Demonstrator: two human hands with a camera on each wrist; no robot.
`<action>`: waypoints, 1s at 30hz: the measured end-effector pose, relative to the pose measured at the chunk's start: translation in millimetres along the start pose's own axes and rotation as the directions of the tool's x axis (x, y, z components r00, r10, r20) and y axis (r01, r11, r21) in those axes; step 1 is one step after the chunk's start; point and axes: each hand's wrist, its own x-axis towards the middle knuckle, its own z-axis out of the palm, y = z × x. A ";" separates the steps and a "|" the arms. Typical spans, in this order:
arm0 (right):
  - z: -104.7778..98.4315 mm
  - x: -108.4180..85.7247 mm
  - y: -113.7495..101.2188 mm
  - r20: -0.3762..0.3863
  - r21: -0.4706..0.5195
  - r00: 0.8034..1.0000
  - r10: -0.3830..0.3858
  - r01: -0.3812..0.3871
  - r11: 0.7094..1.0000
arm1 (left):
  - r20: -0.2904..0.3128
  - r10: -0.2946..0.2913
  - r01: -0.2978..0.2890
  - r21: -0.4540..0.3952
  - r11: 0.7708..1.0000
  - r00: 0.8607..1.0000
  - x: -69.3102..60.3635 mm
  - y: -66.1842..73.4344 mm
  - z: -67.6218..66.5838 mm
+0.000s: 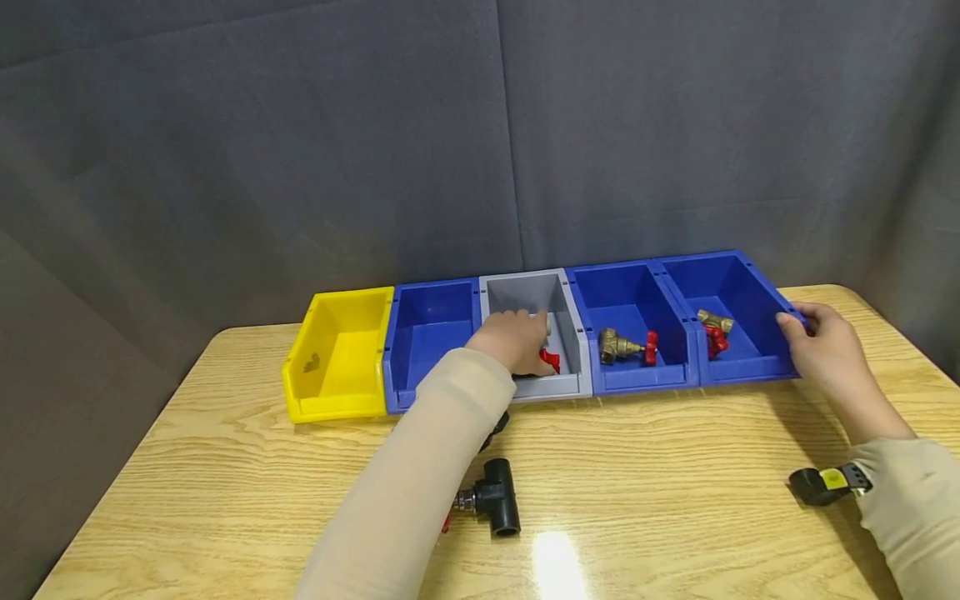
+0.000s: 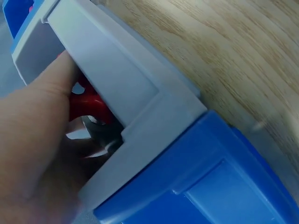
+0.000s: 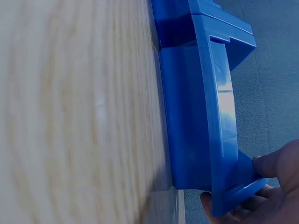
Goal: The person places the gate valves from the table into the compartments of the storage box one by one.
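My left hand [image 1: 513,340] reaches down into the grey bin [image 1: 551,387] in the middle of the row. Its fingers curl round a valve with a red handle [image 2: 93,105]; the hand and the bin's front wall hide most of the valve. At the row's right end, my right hand [image 1: 828,350] grips the side wall of the last blue bin [image 1: 750,368], thumb inside and fingers outside. A brass valve with a red handle [image 1: 716,321] lies in that bin. Another brass valve [image 1: 615,344] lies in the blue bin beside the grey one.
Left of the grey bin stand a blue bin [image 1: 435,342] and a yellow bin [image 1: 360,367]. A black tee fitting [image 1: 497,497] lies on the wooden table [image 1: 637,475], joined to a metal part running under my left sleeve. A dark curtain [image 1: 375,150] hangs behind.
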 end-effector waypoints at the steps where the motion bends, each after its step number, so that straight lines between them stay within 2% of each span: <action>1: 0.0 -0.1 0.0 -0.001 0.001 1.000 -0.001 0.001 1.000 | 0.004 -0.005 0.005 0.000 1.000 1.000 -0.4 0.5 -0.1; 6: 0.7 0.5 0.5 -0.004 0.004 1.000 -0.005 0.005 1.000 | 0.022 -0.016 0.017 -0.015 1.000 1.000 -1.2 2.1 0.0; 13: 0.0 -0.3 0.3 -0.001 0.005 1.000 -0.011 0.011 1.000 | 0.010 0.036 -0.036 -0.029 0.999 0.999 -0.4 0.9 1.4; 18: -0.7 -0.3 0.5 -0.001 0.005 1.000 -0.005 0.005 1.000 | -0.024 0.060 -0.061 -0.026 0.998 0.998 1.8 -0.7 2.1; 24: -2.3 -0.4 0.6 -0.009 -0.004 1.000 -0.010 0.010 1.000 | -0.048 0.104 -0.103 0.009 0.995 0.993 1.3 4.5 -8.8; 30: -0.2 -1.4 -1.6 0.002 -0.010 1.000 0.003 -0.003 1.000 | -0.087 0.159 -0.156 0.045 0.987 0.983 -11.1 0.8 -17.9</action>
